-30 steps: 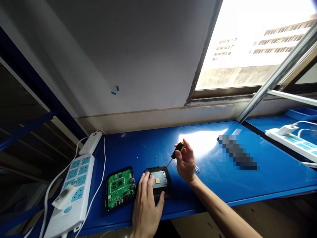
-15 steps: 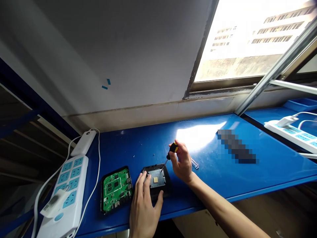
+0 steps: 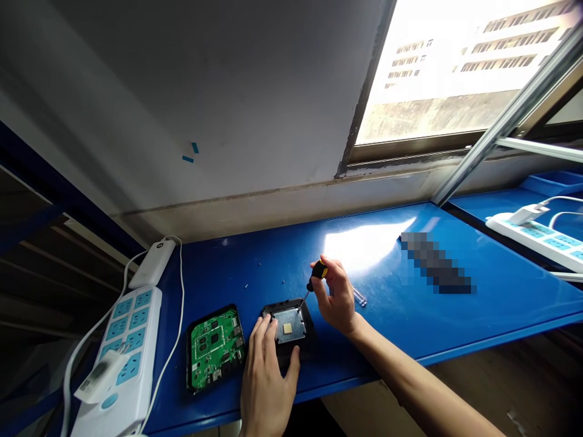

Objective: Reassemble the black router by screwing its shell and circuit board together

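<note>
A small black casing with a grey metal plate and a yellow pad in it lies near the front edge of the blue bench. My left hand lies flat on the casing's near left part, fingers spread on the plate. My right hand is closed round a black-and-yellow screwdriver, whose tip rests at the plate's far right corner. Left of the casing sits a second black shell holding a green circuit board.
A white power strip with a plug in it and a white power bank lie at the left end. A small clear part lies just right of my right hand. Another power strip sits far right under the window.
My right hand and the screwdriver have come down and left, so the tip now rests on the plate's far right corner. The view has shifted slightly. My left hand stays on the casing.
</note>
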Motion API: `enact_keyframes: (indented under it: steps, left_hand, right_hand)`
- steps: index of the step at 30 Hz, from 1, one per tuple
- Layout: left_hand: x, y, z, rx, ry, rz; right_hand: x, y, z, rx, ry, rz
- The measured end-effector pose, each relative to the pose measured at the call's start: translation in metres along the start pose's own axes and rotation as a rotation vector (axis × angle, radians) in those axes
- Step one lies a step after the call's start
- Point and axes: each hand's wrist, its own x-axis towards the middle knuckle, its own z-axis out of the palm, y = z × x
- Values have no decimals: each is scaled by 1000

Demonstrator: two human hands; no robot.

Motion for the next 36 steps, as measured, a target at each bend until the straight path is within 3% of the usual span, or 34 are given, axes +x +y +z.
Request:
enact_keyframes:
  steps: [7,11,17,22,26,31,33,36]
  left_hand:
    - [1,0,1,14,23,28]
    - [0,-3,3,2,28,34]
    - [-2,-4,4,-3,-33,-8]
    - [-1,0,0,-13,-113,-91]
    - [-1,0,0,7,-138,-69]
    - [-2,-1,2,59,-109,11]
    - [-2,0,2,75,-103,24]
    - [-2,1,3,77,-106,17]
  right_hand:
    - [7,-13,0,107,-125,28]
    - [18,-24,4,200,-178,-59]
    - [33,-32,8,131,-66,-142]
    - [38,-46,11,88,-78,-152]
    - [37,-53,11,96,-126,-99]
    - [32,-57,8,144,-284,60]
    - [31,-57,7,184,-275,103]
    - [32,-56,5,145,-187,59]
